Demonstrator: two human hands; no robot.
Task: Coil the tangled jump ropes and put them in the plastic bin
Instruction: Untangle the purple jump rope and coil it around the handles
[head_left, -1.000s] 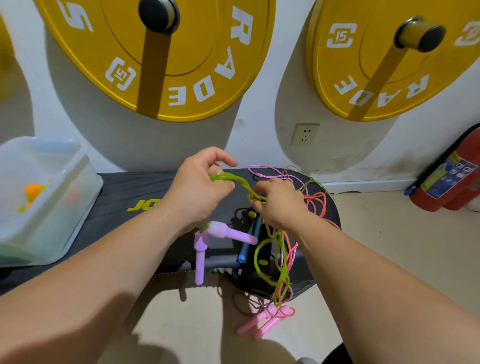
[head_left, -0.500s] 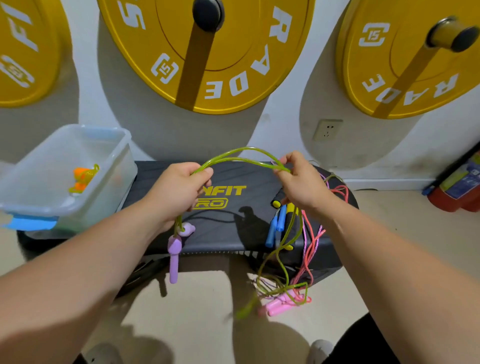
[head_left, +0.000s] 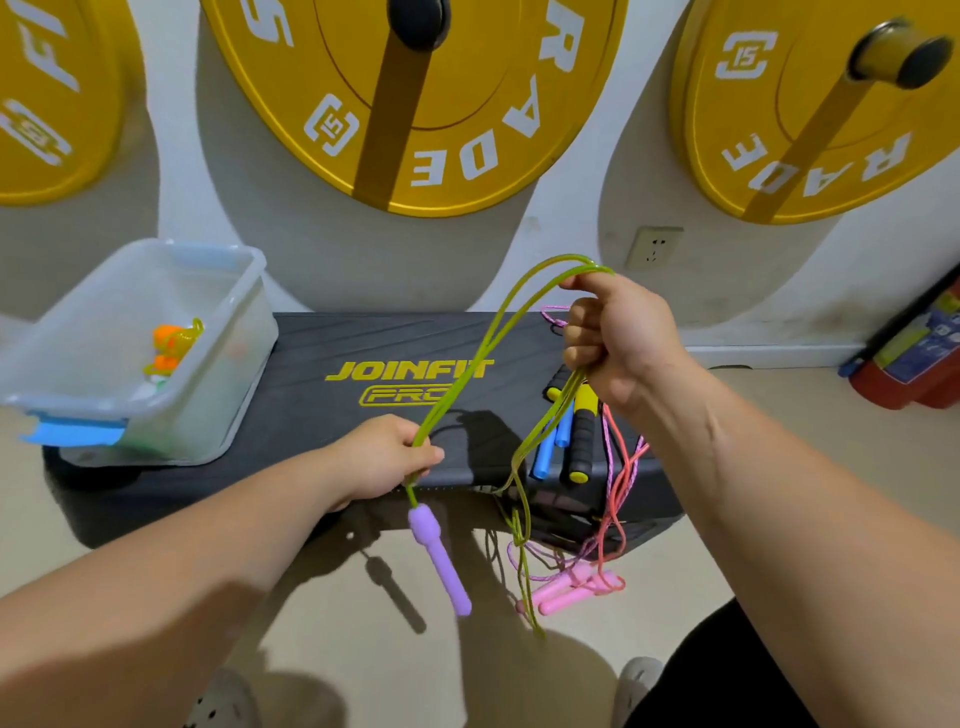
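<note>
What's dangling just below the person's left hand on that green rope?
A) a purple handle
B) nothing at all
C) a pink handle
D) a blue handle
A: a purple handle hangs from the green rope just under the left hand, which is closed on the rope; the pink handles lie lower down, toward the floor, and the blue handles rest on the black step platform.

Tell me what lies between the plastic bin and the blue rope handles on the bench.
In the head view, mostly bare black bench top with yellow lettering. The left hand, gripping the green rope, hangs over it between the plastic bin and blue handles.
</note>
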